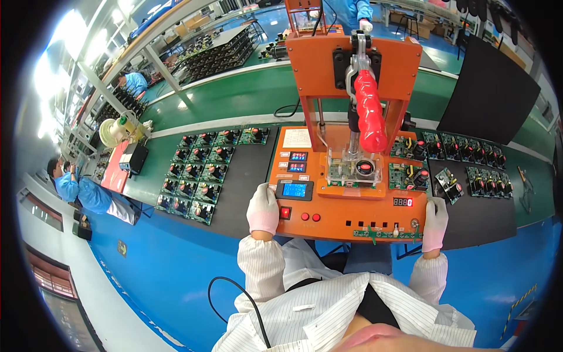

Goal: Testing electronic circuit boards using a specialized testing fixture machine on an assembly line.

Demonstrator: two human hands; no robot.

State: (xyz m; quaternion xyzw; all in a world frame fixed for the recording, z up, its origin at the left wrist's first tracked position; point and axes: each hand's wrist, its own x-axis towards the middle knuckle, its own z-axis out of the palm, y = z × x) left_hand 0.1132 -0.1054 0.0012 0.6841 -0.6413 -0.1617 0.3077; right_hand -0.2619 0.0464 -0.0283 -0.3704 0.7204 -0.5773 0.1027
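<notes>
Both gloved hands press flat on the orange test fixture (346, 220): left hand (263, 209) at its front-left corner, right hand (435, 223) front-right, neither holding anything; 1 circuit board (355, 170) sits clamped mid-fixture, apparently mid-test; boards wait on both sides.

Glossy red plastic lever handle (370, 117); matt cloth gloves (263, 210).

A glossy blue floor (158, 276) runs under the long green desk (234, 97) — black mats (246, 176) lie on its top. Behind it stand metal-framed shelving racks (217, 50), and bright light (64, 41) glares from the upper left — windows or lamps, unclear.
</notes>
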